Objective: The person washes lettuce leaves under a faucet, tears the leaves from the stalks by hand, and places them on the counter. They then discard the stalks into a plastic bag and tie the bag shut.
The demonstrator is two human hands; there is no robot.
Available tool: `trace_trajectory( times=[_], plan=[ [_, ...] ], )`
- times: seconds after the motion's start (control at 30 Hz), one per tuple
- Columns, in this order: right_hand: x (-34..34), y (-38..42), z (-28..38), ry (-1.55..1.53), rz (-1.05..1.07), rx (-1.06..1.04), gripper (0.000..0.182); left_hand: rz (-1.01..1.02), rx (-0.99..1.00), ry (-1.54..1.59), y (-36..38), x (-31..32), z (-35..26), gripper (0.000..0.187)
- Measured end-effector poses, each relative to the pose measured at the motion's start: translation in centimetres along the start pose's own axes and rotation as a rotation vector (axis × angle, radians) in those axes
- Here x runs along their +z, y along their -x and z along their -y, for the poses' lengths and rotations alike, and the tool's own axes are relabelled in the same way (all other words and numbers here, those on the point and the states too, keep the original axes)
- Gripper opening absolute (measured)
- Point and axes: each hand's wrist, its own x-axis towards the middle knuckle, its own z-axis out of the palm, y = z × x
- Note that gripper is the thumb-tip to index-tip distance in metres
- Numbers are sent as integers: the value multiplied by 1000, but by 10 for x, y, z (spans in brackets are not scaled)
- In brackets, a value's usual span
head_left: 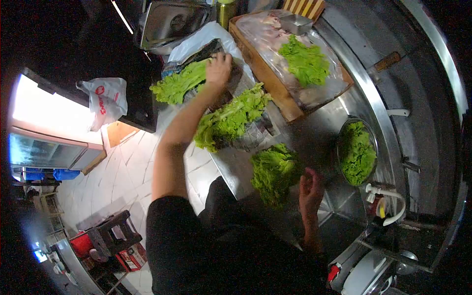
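My left hand (219,70) reaches to the far end of a lettuce head (182,83), its fingers curled over the stem end. Beneath that lettuce lie newspaper and a plastic bag (206,37). A second lettuce head (233,118) rests nearer me on the same newspaper (255,133). Loose lettuce leaves (275,174) are piled on the metal counter (314,132). Just right of this pile hovers my right hand (310,184), fingers loosely bent and apart, with nothing visible in them.
A plastic-covered box (268,78) at the back carries more lettuce (305,60) and a small metal container (296,23). To the right, a bowl of lettuce (357,152) stands near the white faucet (388,196) and sink (341,191). A white bag (105,101) hangs at left.
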Motion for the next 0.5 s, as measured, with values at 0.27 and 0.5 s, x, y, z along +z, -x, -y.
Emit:
trace_trajectory(
  times=[0.27,0.5],
  plan=[
    [-39,-14,13,-237,-21,174,25,-570,139,473,-9,-216,95,35],
    [-101,-61,78,-421,-226,-141,17,15,43,1660,23,-348,54,36]
  ],
)
